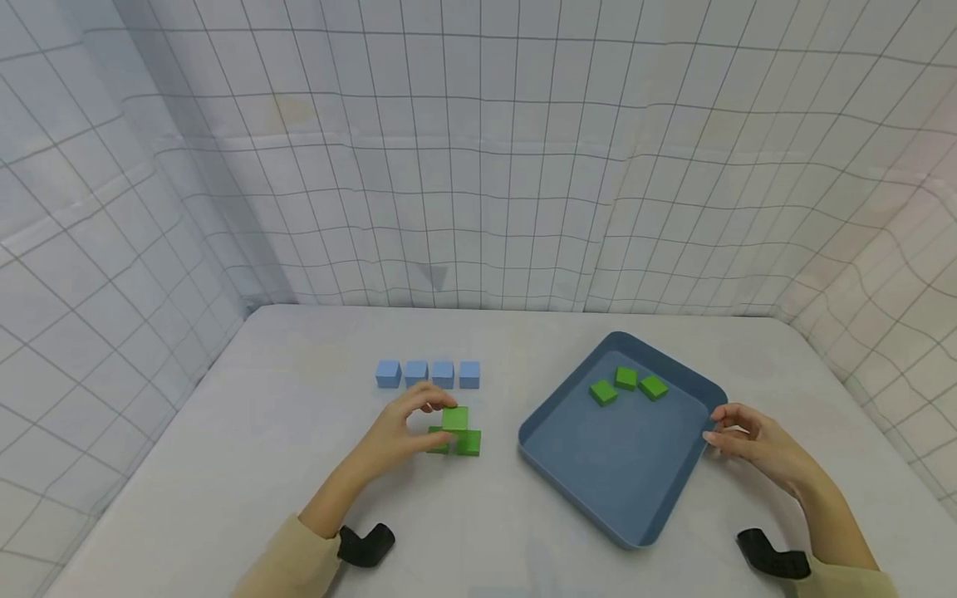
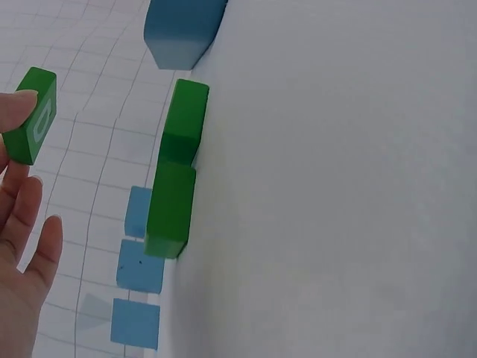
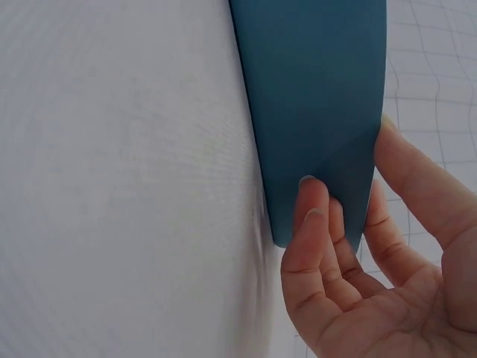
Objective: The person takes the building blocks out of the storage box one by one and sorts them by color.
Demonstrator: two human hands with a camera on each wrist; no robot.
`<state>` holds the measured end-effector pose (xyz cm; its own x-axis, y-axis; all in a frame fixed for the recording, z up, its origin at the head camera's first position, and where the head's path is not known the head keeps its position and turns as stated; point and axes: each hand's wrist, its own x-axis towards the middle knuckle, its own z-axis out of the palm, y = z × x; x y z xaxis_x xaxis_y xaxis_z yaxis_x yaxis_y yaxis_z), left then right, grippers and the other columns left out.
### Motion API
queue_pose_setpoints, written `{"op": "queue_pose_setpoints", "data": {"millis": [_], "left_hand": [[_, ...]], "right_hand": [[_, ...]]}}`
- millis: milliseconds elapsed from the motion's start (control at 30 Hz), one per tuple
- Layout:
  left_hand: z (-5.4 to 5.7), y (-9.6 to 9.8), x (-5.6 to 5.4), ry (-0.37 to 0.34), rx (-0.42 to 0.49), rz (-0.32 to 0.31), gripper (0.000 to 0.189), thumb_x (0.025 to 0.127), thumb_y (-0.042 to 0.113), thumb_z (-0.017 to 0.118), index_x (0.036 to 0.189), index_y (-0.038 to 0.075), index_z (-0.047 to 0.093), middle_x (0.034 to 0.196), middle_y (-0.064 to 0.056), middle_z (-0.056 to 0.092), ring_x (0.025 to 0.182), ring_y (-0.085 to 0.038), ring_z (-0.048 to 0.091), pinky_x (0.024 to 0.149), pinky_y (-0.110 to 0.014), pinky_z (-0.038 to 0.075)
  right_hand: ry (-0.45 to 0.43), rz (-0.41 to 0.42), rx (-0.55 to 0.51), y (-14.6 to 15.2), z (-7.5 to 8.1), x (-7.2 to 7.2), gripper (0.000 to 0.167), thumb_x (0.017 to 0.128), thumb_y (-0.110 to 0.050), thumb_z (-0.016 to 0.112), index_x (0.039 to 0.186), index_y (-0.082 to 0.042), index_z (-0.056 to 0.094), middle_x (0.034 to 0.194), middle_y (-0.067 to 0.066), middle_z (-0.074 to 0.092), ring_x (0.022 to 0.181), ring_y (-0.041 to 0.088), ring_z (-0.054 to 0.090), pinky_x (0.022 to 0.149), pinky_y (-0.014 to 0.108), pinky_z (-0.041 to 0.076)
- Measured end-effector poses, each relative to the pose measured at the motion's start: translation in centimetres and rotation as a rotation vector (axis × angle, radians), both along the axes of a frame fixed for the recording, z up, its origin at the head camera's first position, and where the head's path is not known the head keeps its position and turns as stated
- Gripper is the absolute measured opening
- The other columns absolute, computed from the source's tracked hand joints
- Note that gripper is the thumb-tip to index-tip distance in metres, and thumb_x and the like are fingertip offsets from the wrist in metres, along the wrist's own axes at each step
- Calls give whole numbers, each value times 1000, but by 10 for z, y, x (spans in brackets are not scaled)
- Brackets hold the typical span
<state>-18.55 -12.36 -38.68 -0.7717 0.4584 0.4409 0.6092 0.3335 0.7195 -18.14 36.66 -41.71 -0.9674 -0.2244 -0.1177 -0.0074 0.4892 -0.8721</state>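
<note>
My left hand (image 1: 392, 436) pinches a green block (image 1: 455, 419) between thumb and fingertips, raised over two more green blocks (image 1: 468, 443) on the table. A pale marking shows on one face of the held block (image 2: 41, 123) in the left wrist view. At the right, my right hand (image 1: 763, 444) grips the rim of a blue-grey tray (image 1: 576, 496). In the right wrist view its thumb and index finger are at the rim, and the other fingers (image 3: 304, 242) curl by the tray's outer wall. Three green blocks (image 1: 625, 379) lie inside, toward the far corner.
Several light-blue blocks (image 1: 443, 374) stand in a row beyond my left hand. White grid-patterned cloth (image 1: 478, 166) hangs behind the white table (image 1: 299, 365) and along both sides. A black strap piece (image 1: 366, 546) sticks out at each wrist.
</note>
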Motion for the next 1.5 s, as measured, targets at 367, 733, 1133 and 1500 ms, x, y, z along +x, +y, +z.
{"op": "queue_pose_setpoints", "data": {"millis": [367, 733, 1133, 1500], "left_hand": [[-8, -30, 2, 93, -43, 23, 35, 69, -8, 73, 101, -1, 60, 99, -13, 57, 87, -26, 50, 73, -34, 44], [-28, -50, -2, 53, -93, 36, 36, 68, -8, 73, 101, -2, 60, 96, -14, 57, 83, -28, 51, 72, -34, 45], [-63, -67, -18, -15, -90, 27, 33, 74, 4, 74, 105, 8, 61, 99, -2, 57, 86, -15, 50, 76, -22, 42], [-65, -69, -18, -97, -112, 37, 32, 76, 7, 73, 106, 7, 61, 101, -1, 56, 94, -9, 51, 83, -19, 42]], "right_hand": [[-8, -13, 10, 0, 0, 0, 34, 91, -17, 58, 112, 3, 40, 95, 7, 50, 73, 18, 56, 60, 29, 45], [-10, -2, 7, 0, 2, -1, 33, 91, -17, 57, 112, 2, 40, 96, 7, 50, 74, 19, 55, 61, 30, 44], [-17, -13, 17, 0, 2, -1, 34, 91, -17, 58, 113, 3, 40, 96, 6, 49, 74, 18, 57, 62, 29, 46], [-12, -11, 6, 0, 1, -1, 34, 90, -16, 58, 112, 3, 41, 97, 6, 48, 74, 18, 56, 63, 29, 47]]}}
